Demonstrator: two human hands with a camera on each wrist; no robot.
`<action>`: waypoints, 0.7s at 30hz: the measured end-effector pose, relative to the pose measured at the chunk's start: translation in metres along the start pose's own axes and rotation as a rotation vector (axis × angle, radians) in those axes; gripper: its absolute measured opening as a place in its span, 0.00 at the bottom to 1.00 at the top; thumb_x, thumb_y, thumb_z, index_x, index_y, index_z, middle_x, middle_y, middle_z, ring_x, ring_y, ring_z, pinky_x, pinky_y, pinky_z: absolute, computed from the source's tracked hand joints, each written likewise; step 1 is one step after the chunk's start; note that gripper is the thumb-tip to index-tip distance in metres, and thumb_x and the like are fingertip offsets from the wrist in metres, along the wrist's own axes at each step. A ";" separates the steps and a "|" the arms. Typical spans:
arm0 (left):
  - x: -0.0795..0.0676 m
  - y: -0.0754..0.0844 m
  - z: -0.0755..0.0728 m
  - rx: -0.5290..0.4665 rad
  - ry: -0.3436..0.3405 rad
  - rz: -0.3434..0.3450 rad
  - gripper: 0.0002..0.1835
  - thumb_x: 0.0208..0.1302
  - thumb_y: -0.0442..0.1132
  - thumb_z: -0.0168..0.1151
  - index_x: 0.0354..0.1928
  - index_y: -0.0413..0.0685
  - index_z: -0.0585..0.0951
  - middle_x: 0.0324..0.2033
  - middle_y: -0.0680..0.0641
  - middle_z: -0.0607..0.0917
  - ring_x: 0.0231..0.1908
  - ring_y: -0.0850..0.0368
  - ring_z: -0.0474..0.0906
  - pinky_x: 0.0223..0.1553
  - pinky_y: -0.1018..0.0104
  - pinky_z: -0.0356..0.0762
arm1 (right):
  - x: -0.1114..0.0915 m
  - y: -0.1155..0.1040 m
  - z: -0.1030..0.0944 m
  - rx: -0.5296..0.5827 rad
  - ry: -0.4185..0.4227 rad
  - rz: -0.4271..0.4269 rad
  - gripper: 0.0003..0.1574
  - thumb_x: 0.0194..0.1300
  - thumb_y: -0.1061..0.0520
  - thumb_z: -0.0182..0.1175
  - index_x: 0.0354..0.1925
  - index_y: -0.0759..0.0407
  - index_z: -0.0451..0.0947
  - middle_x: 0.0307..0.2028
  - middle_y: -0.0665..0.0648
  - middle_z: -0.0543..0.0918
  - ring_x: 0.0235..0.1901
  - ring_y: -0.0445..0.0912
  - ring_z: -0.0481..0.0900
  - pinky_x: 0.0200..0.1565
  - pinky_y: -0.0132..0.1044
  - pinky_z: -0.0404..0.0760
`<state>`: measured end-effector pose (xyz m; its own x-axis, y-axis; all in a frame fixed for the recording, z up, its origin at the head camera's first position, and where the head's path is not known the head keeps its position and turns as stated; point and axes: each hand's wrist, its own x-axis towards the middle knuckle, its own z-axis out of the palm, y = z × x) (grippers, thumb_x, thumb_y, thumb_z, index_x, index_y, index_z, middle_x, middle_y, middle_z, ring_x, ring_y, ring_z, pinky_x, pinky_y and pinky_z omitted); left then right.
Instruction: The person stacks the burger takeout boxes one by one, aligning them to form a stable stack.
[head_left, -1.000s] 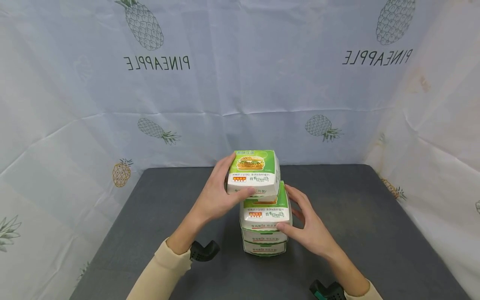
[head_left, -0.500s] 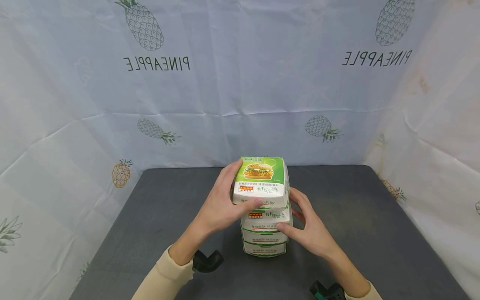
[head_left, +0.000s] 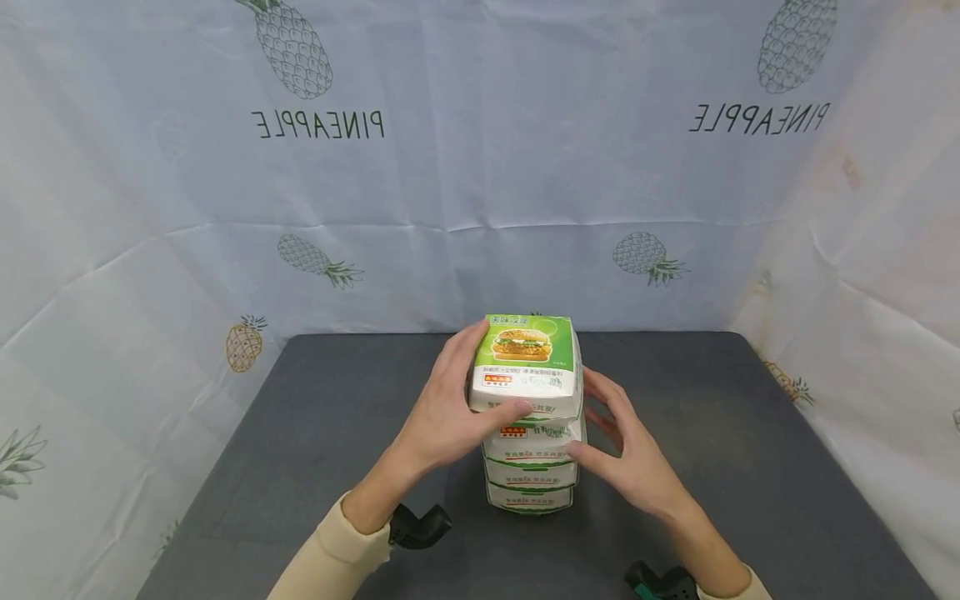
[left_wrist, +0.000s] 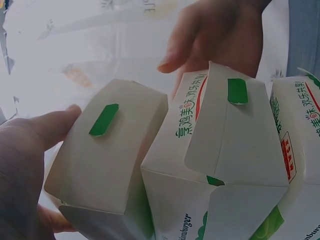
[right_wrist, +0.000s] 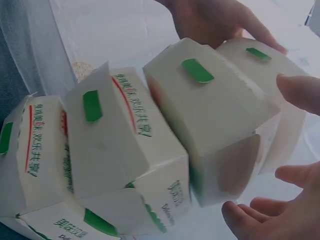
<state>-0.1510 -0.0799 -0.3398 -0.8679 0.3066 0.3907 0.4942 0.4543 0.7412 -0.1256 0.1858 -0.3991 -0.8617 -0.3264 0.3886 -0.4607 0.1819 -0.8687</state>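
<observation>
Several white and green hamburger boxes stand stacked at the middle of the table. My left hand (head_left: 450,417) holds the top box (head_left: 521,367) from its left side, thumb across the front; this box sits on the second box (head_left: 528,446), a little to the front of it. In the left wrist view the left hand (left_wrist: 25,160) grips the plain white top box (left_wrist: 100,155). My right hand (head_left: 637,458) is at the stack's right side, fingers spread. In the right wrist view its fingers (right_wrist: 295,175) stand apart, beside the upper boxes (right_wrist: 215,120), with no box gripped.
Two lower boxes (head_left: 531,498) bear the stack on the dark grey table (head_left: 360,383). White cloth (head_left: 480,167) with pineapple prints hangs behind and at both sides. A black wrist camera (head_left: 420,527) is on the left wrist, another (head_left: 660,583) on the right.
The left hand has brought the top box down and to the right onto the second box. The right hand has loosened and shifted slightly to the right, away from the stack.
</observation>
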 end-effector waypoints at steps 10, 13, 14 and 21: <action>0.000 0.002 0.002 0.015 0.021 0.006 0.56 0.55 0.60 0.76 0.80 0.60 0.55 0.75 0.54 0.58 0.68 0.51 0.61 0.60 0.45 0.70 | 0.016 -0.026 -0.005 0.068 0.063 -0.183 0.52 0.65 0.75 0.59 0.80 0.58 0.51 0.76 0.61 0.53 0.75 0.56 0.53 0.70 0.32 0.63; 0.000 0.002 0.003 0.018 0.023 0.011 0.56 0.55 0.61 0.76 0.81 0.60 0.55 0.76 0.53 0.58 0.68 0.51 0.61 0.59 0.45 0.70 | 0.020 -0.031 -0.004 0.077 0.074 -0.180 0.50 0.66 0.74 0.58 0.80 0.59 0.52 0.75 0.59 0.54 0.75 0.58 0.52 0.70 0.32 0.63; 0.000 0.002 0.003 0.020 0.024 0.013 0.56 0.56 0.60 0.76 0.81 0.59 0.55 0.76 0.53 0.58 0.69 0.50 0.61 0.59 0.45 0.70 | 0.021 -0.032 -0.004 0.076 0.075 -0.172 0.49 0.66 0.74 0.58 0.80 0.59 0.52 0.75 0.59 0.54 0.74 0.58 0.53 0.70 0.31 0.63; -0.003 0.005 0.005 0.034 0.027 0.015 0.56 0.56 0.60 0.76 0.81 0.59 0.55 0.76 0.53 0.57 0.70 0.50 0.59 0.61 0.43 0.69 | 0.026 -0.036 -0.001 0.061 0.077 -0.130 0.47 0.68 0.71 0.57 0.80 0.59 0.52 0.75 0.56 0.55 0.73 0.50 0.56 0.67 0.28 0.63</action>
<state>-0.1462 -0.0745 -0.3403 -0.8610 0.2912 0.4171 0.5086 0.4777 0.7163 -0.1316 0.1715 -0.3573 -0.8104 -0.2711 0.5194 -0.5577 0.0856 -0.8256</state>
